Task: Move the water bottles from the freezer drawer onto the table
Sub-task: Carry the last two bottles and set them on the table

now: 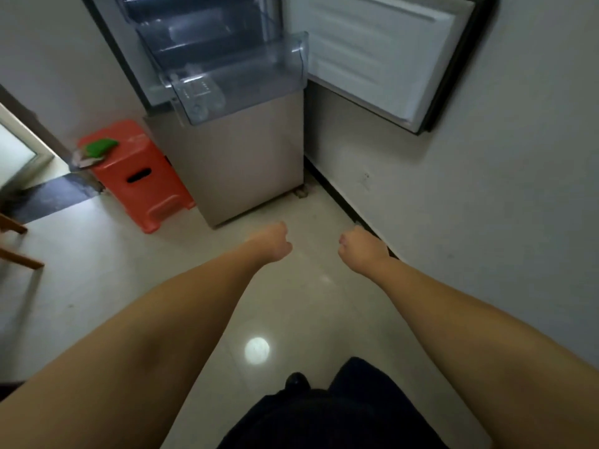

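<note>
Left hand [274, 243] and right hand [359, 249] fisted, empty; clear plastic water bottles [202, 98] lie in the pulled-out translucent freezer drawer [259, 79] at twelve o'clock.

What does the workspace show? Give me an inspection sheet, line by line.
Surface: pale tiled floor; no table in view.
Job's things: drawer pulled out of the freezer; bottles lie at its left end.
Clutter: green item on an orange stool.
Hands: left hand and right hand held out with curled fingers, holding nothing, short of the drawer.
Cables: nothing seen.
Surroundings: freezer door swung open against the wall; wooden chair legs at left.
</note>
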Demonstrator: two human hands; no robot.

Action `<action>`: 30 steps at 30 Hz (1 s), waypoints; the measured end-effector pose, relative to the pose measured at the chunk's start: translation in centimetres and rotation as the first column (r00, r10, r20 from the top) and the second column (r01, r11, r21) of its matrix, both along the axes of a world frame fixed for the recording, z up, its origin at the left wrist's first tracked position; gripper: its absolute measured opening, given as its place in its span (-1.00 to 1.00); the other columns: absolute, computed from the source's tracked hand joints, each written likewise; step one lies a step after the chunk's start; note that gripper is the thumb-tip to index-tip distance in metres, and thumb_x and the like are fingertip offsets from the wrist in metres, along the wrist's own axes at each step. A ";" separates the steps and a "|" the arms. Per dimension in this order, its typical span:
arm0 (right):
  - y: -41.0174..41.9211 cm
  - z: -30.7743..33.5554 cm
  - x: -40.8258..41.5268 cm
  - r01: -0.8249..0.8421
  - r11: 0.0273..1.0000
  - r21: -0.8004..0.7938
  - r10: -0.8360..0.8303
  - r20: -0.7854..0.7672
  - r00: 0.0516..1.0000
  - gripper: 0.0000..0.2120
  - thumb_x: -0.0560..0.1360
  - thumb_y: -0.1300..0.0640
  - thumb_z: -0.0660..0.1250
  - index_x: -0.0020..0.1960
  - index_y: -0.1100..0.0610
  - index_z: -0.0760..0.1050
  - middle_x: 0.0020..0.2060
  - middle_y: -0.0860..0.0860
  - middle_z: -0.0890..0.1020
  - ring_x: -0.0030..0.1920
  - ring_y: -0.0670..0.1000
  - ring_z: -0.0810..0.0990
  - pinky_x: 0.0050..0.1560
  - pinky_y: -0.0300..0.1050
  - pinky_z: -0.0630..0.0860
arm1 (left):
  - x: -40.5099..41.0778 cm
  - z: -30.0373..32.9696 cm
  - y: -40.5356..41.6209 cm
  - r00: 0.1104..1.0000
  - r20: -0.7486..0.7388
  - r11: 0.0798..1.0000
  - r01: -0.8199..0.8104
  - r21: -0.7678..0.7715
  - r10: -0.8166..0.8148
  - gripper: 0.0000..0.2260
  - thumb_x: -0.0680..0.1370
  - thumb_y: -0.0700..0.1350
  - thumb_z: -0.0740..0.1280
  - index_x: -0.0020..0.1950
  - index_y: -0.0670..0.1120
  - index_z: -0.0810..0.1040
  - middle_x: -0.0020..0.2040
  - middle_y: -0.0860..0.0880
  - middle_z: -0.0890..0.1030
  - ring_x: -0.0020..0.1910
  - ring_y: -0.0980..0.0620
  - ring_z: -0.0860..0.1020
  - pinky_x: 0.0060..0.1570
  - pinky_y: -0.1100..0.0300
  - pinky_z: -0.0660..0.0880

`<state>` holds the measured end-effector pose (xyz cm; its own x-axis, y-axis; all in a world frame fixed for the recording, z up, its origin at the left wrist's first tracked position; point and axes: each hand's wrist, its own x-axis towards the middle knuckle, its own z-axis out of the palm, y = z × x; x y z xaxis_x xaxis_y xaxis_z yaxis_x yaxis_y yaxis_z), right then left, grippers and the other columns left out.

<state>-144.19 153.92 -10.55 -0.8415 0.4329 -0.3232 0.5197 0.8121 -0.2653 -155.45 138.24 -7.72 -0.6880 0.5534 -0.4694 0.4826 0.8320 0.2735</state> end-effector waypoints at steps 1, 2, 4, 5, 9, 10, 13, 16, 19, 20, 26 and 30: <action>0.0 0.2 -1.7 -0.016 1.000 -0.009 0.016 -0.003 1.000 -0.73 0.59 0.23 0.13 0.11 0.35 0.53 0.02 0.23 0.52 0.00 0.16 0.53 -0.15 -0.19 0.26 | -1.1 0.0 -0.1 1.000 0.002 1.000 -0.019 0.005 0.019 -0.62 0.60 -0.10 0.22 0.41 -0.16 0.35 0.34 -0.17 0.46 0.30 -0.15 0.45 0.25 0.07 0.38; 0.0 0.3 -3.4 -0.036 0.999 -0.014 0.036 -0.006 0.999 -0.73 0.59 0.23 0.13 0.11 0.35 0.53 0.04 0.23 0.52 0.02 0.18 0.53 -0.15 -0.18 0.26 | -2.2 0.0 -0.3 0.999 0.000 0.999 -0.043 0.006 0.043 -0.61 0.61 -0.10 0.21 0.42 -0.17 0.34 0.35 -0.18 0.45 0.31 -0.15 0.44 0.26 0.08 0.38; 0.3 0.1 -7.0 -0.077 0.996 -0.035 0.076 -0.032 0.997 -0.72 0.60 0.21 0.12 0.08 0.33 0.54 0.07 0.24 0.54 0.01 0.20 0.53 -0.15 -0.16 0.28 | -4.8 -0.1 -0.3 0.996 -0.005 0.996 -0.084 0.028 0.084 -0.62 0.61 -0.11 0.21 0.40 -0.18 0.37 0.34 -0.18 0.47 0.30 -0.15 0.45 0.23 0.11 0.39; 0.6 -0.1 -8.8 -0.098 0.994 -0.038 0.096 -0.044 0.994 -0.73 0.59 0.20 0.12 0.02 0.33 0.55 0.04 0.24 0.55 -0.05 0.18 0.51 -0.17 -0.15 0.29 | -6.1 -0.3 -0.1 0.995 -0.009 0.994 -0.102 0.038 0.102 -0.64 0.60 -0.11 0.22 0.38 -0.18 0.39 0.31 -0.18 0.49 0.28 -0.15 0.47 0.20 0.12 0.41; 1.9 -1.1 -16.4 -0.170 0.984 -0.052 0.166 -0.067 0.984 -0.69 0.58 0.18 0.12 -0.35 0.10 0.30 -0.21 0.12 0.41 -0.15 0.09 0.40 -0.27 -0.16 0.25 | -12.4 -0.7 1.4 0.981 -0.030 0.980 -0.187 0.064 0.190 -0.66 0.58 -0.08 0.23 0.33 -0.14 0.43 0.26 -0.16 0.53 0.22 -0.15 0.51 0.15 0.09 0.45; 2.3 -0.9 -18.3 -0.185 0.981 -0.055 0.181 -0.067 0.981 -0.74 0.59 0.16 0.12 -0.28 0.11 0.37 -0.15 0.12 0.42 -0.11 0.12 0.45 -0.23 -0.14 0.31 | -14.1 -0.6 2.0 0.977 -0.040 0.975 -0.208 0.075 0.211 -0.66 0.57 -0.07 0.24 0.33 -0.13 0.43 0.26 -0.15 0.53 0.21 -0.15 0.51 0.15 0.08 0.46; 4.4 -0.3 -24.7 -0.234 0.972 -0.039 0.228 -0.121 0.966 -0.76 0.60 0.13 0.13 0.13 0.17 0.51 0.12 0.15 0.49 0.08 0.20 0.52 0.01 -0.03 0.43 | -19.5 0.1 4.5 0.963 -0.064 0.960 -0.252 0.119 0.261 -0.66 0.56 -0.07 0.24 0.31 -0.13 0.45 0.24 -0.16 0.55 0.21 -0.15 0.52 0.17 0.07 0.48; 6.9 1.3 -31.6 -0.275 0.961 -0.019 0.268 -0.167 0.949 -0.75 0.59 0.12 0.15 0.17 0.16 0.51 0.15 0.16 0.50 0.12 0.19 0.52 0.04 -0.02 0.45 | -25.1 1.4 7.4 0.950 -0.075 0.945 -0.290 0.152 0.303 -0.64 0.56 -0.05 0.24 0.35 -0.10 0.44 0.25 -0.15 0.56 0.23 -0.15 0.52 0.15 0.09 0.47; 9.1 3.5 -38.5 -0.297 0.955 -0.021 0.283 -0.246 0.927 -0.75 0.58 0.12 0.17 0.16 0.13 0.54 0.15 0.14 0.52 0.13 0.18 0.53 0.08 -0.02 0.46 | -30.4 3.3 10.0 0.926 -0.115 0.912 -0.323 0.252 0.360 -0.64 0.56 -0.08 0.24 0.34 -0.11 0.45 0.24 -0.16 0.56 0.23 -0.14 0.52 0.15 0.09 0.46; 9.4 4.3 -40.3 -0.305 0.952 -0.034 0.282 -0.294 0.913 -0.76 0.57 0.14 0.18 0.15 0.14 0.55 0.15 0.14 0.53 0.14 0.18 0.53 0.10 -0.01 0.47 | -31.8 4.0 10.7 0.914 -0.131 0.894 -0.331 0.303 0.383 -0.66 0.56 -0.09 0.23 0.33 -0.12 0.47 0.22 -0.16 0.58 0.21 -0.14 0.53 0.14 0.08 0.48; 8.1 8.8 -50.1 -0.373 0.915 -0.151 0.214 -0.602 0.769 -0.79 0.56 0.22 0.20 0.13 0.18 0.54 0.09 0.13 0.58 0.04 0.11 0.57 0.07 0.04 0.52 | -39.8 7.6 12.2 0.827 -0.149 0.719 -0.365 0.592 0.543 -0.74 0.57 -0.13 0.22 0.22 -0.11 0.54 0.02 -0.14 0.65 0.01 -0.10 0.61 0.03 0.01 0.56; 7.0 10.3 -57.0 -0.399 0.902 -0.168 0.193 -0.668 0.719 -0.78 0.54 0.21 0.22 0.15 0.19 0.53 0.08 0.11 0.59 0.01 0.11 0.58 0.04 0.03 0.53 | -46.3 9.2 10.7 0.763 -0.157 0.653 -0.404 0.641 0.627 -0.75 0.56 -0.18 0.20 0.20 -0.14 0.55 0.00 -0.12 0.64 -0.06 -0.06 0.59 -0.02 0.10 0.54</action>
<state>-201.15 160.90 -0.24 -0.9616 0.1027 0.2547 -0.1011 0.7298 -0.6761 -201.74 148.96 1.44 -0.9853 0.1302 0.1105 0.1707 0.7289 0.6630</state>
